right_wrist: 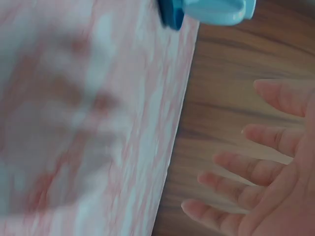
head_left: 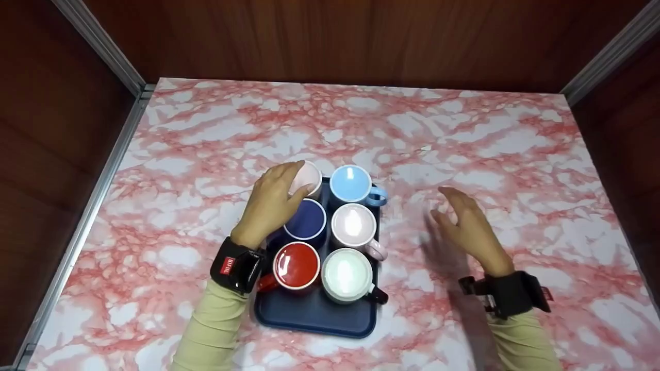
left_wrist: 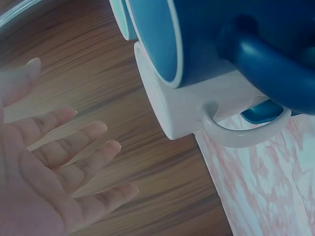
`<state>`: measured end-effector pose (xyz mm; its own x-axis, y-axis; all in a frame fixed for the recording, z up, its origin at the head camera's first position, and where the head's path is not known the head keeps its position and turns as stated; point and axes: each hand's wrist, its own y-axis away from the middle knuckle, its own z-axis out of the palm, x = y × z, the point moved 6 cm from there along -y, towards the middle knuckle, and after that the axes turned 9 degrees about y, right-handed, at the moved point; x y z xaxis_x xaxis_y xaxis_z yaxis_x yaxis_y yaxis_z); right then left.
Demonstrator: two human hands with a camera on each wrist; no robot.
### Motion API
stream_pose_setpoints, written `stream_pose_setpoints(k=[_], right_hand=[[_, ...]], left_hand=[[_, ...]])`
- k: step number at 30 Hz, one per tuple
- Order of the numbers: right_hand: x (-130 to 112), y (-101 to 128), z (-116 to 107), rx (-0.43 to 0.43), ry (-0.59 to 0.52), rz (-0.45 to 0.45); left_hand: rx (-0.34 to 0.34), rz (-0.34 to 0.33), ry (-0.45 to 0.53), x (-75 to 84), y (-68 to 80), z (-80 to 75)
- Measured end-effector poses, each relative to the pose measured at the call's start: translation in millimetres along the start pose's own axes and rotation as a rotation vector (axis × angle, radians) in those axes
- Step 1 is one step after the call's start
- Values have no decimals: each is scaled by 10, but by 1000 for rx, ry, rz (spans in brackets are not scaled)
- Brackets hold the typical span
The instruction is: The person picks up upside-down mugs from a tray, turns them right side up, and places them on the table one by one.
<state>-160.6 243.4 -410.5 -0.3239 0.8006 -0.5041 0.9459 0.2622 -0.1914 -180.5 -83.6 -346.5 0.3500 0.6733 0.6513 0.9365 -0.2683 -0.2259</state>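
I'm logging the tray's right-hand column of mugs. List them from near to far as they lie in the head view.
White mug with a dark handle → pale pink mug → light blue mug, all standing upright on the dark blue tray.

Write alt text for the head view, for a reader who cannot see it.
Six ceramic mugs stand in two rows on a dark blue plastic tray on a pink marbled tabletop. The left hand reaches over the far-left white mug; the right hand hovers open beside the tray.
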Motion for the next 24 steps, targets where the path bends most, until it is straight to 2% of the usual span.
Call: stream_pose_setpoints(k=[8, 17, 24], right_hand=[[-276, -206, 183, -11, -2, -77], [-519, -401, 441, -107, -10, -110], [-656, -559, 587, -53, 8, -182]], left_hand=[[68, -11, 14, 1, 45, -55], [89, -22, 24, -23, 168, -64], [92, -30, 52, -15, 260, -93]])
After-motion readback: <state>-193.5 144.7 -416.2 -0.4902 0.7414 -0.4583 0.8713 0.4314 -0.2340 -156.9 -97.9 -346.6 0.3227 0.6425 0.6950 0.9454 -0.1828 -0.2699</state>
